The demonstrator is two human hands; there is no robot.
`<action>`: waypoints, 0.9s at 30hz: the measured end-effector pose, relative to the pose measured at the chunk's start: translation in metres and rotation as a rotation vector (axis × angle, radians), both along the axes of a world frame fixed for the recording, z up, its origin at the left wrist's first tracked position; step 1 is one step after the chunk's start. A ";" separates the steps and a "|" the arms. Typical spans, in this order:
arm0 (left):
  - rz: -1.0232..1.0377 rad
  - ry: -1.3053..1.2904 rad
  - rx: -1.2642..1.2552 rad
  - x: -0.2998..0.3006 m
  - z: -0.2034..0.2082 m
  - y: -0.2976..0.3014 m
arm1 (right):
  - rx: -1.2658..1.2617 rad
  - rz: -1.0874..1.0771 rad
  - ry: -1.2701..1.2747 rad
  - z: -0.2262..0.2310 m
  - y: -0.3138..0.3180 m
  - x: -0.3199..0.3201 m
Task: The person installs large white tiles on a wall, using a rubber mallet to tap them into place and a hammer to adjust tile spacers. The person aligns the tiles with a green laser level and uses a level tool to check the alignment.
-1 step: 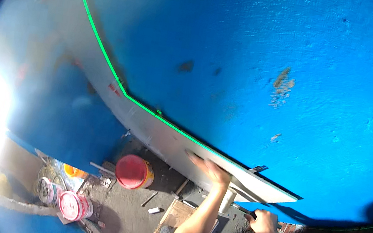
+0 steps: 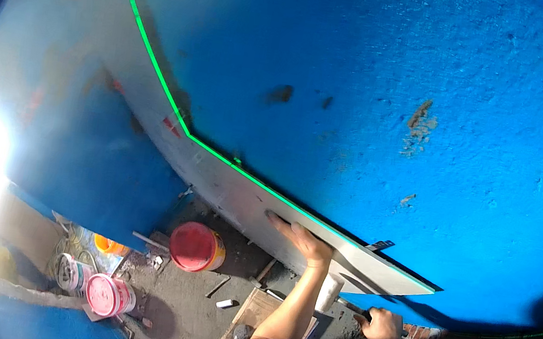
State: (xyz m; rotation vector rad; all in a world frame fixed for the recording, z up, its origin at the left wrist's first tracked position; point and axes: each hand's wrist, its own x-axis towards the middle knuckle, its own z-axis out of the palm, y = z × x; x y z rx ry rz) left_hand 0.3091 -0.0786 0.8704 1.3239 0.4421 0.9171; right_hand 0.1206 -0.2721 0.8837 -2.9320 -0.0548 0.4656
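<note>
My left hand (image 2: pixel 306 241) lies flat, fingers stretched, against the face of a pale wall tile (image 2: pixel 382 274) on the blue wall (image 2: pixel 496 168). A bright green line runs along the tile row's upper edge. My right hand (image 2: pixel 383 324) is closed round the dark handle of what looks like a mallet, its white cylindrical head (image 2: pixel 329 292) just below the tile's lower edge, partly behind my left forearm. Whether the head touches the tile I cannot tell. A small dark flat strip (image 2: pixel 381 246) sticks out at the tile's upper edge.
On the grey floor stand a red-lidded bucket (image 2: pixel 193 247), a pink-topped bucket (image 2: pixel 106 296) and a white bucket (image 2: pixel 72 274). A board (image 2: pixel 256 307) lies near my left forearm, beside a small white block (image 2: pixel 226 304). Bare brick (image 2: pixel 419 335) shows at the wall's foot.
The whole view has shifted slightly. My left hand has moved a little left on the tile; my right hand keeps its grip, nearly in place.
</note>
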 end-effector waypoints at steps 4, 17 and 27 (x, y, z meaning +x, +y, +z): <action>-0.005 -0.048 -0.109 0.016 0.008 0.018 | 0.018 0.137 0.257 0.007 0.001 0.007; -0.016 0.053 -0.014 0.012 0.005 0.022 | 0.144 0.025 0.127 -0.008 0.079 0.039; -0.006 0.017 0.004 0.022 0.004 0.007 | 0.097 0.043 -0.002 0.009 0.068 0.031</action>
